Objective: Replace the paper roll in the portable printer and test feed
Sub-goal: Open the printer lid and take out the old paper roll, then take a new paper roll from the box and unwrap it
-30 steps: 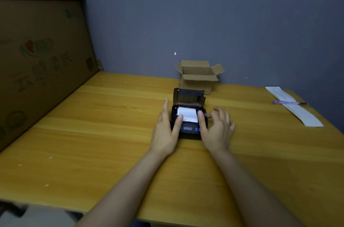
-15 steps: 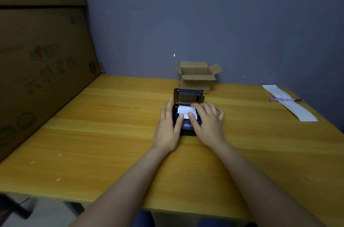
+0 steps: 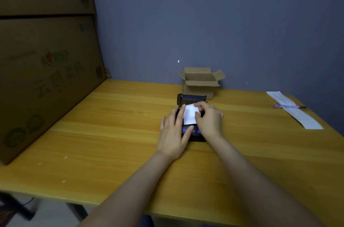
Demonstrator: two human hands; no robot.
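Observation:
A small black portable printer (image 3: pixel 193 134) lies on the wooden table (image 3: pixel 111 133) with its lid (image 3: pixel 191 98) raised at the back. White paper (image 3: pixel 189 116) from the roll lies over the open bay. My left hand (image 3: pixel 174 133) rests flat along the printer's left side, thumb on its front panel and fingers spread. My right hand (image 3: pixel 209 119) is on the printer's right side, thumb and fingers pinching the paper's right edge. The roll itself is hidden under the paper and my hands.
A small open cardboard box (image 3: pixel 201 82) stands just behind the printer by the wall. A long white paper strip (image 3: pixel 296 113) with a purple pen (image 3: pixel 289 106) across it lies at the right. Large cardboard cartons (image 3: pixel 46 78) fill the table's left side.
My right hand has moved up from the front panel onto the paper and pinched its edge; the paper now lies longer over the printer. My left hand has barely moved.

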